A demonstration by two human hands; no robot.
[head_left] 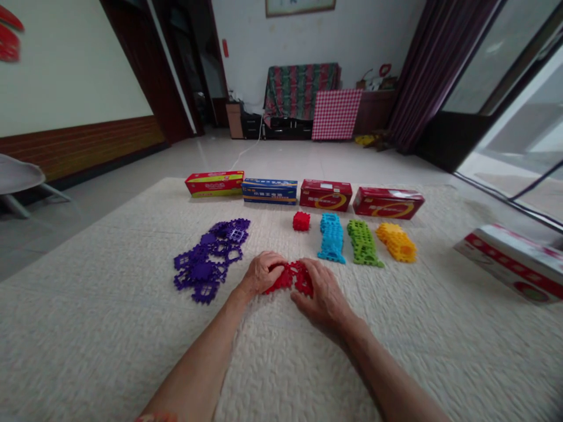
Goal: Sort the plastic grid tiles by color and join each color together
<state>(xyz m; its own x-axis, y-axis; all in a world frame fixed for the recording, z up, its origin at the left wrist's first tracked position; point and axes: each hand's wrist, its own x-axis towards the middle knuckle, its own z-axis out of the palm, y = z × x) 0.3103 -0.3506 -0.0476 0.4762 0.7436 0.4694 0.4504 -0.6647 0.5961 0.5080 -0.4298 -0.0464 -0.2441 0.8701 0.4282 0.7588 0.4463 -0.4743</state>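
Note:
On the cream quilted cover, my left hand curls around the left part of some red interlocking building pieces, its thumb lying over them. My right hand grips the right part, fingers on the far edge and thumb on the near side. The fingers partly hide these pieces. Just beyond them sits a neat red stack of similar pieces. Stacks of blue pieces, green pieces and yellow pieces lie to the right of it. Left of my hands, purple pieces spread in a loose, overlapping heap.
Along the far edge stand a red-and-yellow box, a blue box and two dark red boxes. A red-and-white carton lies at the right. A grey chair is on the left, and a cloth-draped cabinet stands behind.

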